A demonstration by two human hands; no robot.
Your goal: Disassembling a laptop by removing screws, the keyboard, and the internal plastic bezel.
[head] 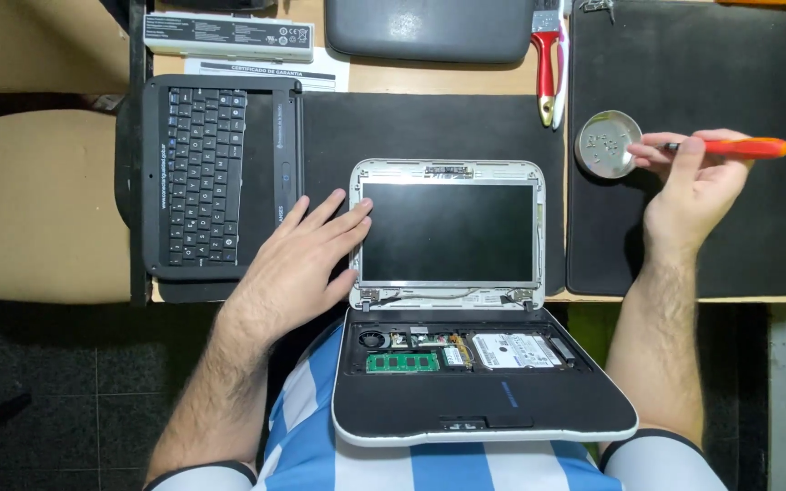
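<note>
Nearest me, the opened small laptop (484,382) rests on the lap, its base exposing a green memory module (402,362) and a hard drive (513,350). My left hand (297,264) lies flat with fingers spread, fingertips (361,211) touching the screen bezel's left edge. Farther out, my right hand (698,177) pinches an orange-handled screwdriver (730,147), tip just beside the round metal dish (608,144). The detached keyboard panel (206,177) lies left.

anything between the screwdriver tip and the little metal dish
Nothing visible. The right hand holds the orange screwdriver with its tip right at the rim of the round metal dish; only fingertips lie beside it.
</note>
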